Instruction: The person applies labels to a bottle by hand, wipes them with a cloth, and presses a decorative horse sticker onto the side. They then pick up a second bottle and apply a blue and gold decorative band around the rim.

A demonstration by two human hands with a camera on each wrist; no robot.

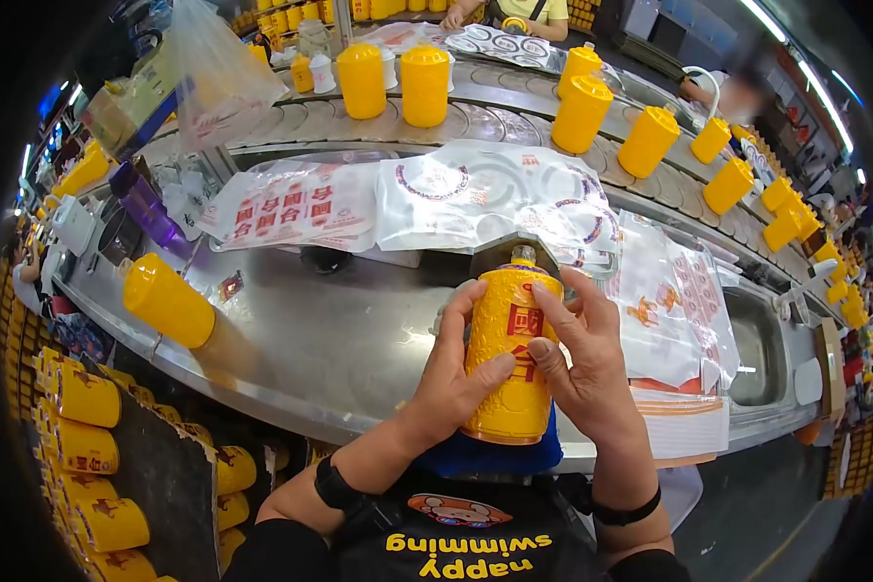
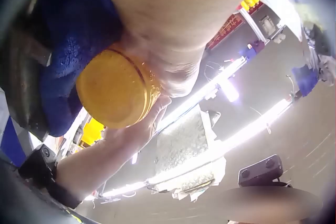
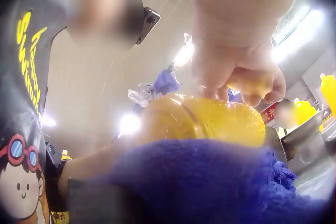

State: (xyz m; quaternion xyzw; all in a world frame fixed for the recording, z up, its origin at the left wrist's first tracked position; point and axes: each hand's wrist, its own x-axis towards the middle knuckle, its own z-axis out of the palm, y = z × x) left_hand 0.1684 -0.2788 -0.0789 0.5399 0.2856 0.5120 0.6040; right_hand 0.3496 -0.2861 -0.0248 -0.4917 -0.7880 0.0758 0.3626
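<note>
A yellow bottle (image 1: pixel 502 388) with embossed sides, red characters and a clear-topped neck leans in front of the person, its base toward the body. My left hand (image 1: pixel 453 364) grips its left side, thumb across the front. My right hand (image 1: pixel 592 364) presses thumb and fingertips on the red-lettered front, its fingers fairly straight. Under the bottle lies a blue cloth (image 3: pixel 173 182), which hides part of its lower side in the right wrist view. The round base (image 2: pixel 111 90) of the bottle faces the left wrist camera.
Sticker sheets (image 1: pixel 490 194) cover the counter (image 1: pixel 310 320) beyond the hands. Another yellow bottle (image 1: pixel 170 301) stands at left, near a purple bottle (image 1: pixel 147 206). A conveyor (image 1: pixel 495 121) carries several yellow bottles behind. A sink (image 1: pixel 761 344) is at right; stacked yellow bottles (image 1: pixel 87 456) fill the lower left.
</note>
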